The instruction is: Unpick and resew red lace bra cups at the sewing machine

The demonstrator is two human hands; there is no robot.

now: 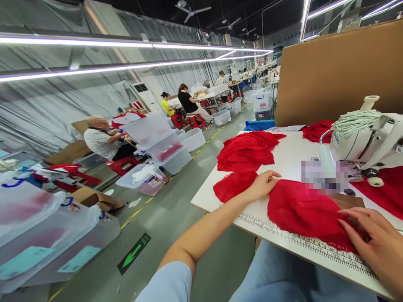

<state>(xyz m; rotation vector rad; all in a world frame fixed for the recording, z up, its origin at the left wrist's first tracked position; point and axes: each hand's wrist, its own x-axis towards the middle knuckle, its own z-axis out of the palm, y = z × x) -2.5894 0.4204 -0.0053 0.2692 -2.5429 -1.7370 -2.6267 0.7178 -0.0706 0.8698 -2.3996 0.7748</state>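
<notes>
A red fabric piece (302, 205) with a lacy edge lies flat on the white sewing table (204, 193), over its printed ruler. My left hand (262, 185) is at the piece's upper left corner, thumb and forefinger closed together on its edge. Under that wrist lies another red piece (234, 184). My right hand (373, 233) rests at the right end of the fabric, fingers stretched and apart, touching its edge. The white sewing machine (355, 138) stands just beyond, with pale green cord wound on top. Its needle area is blurred out.
A heap of red fabric (250, 149) lies at the table's far left, and more red fabric (385, 188) is beside the machine. A cardboard panel (340, 75) stands behind. Plastic bins (170, 151) and seated people (189, 102) are across the aisle to the left.
</notes>
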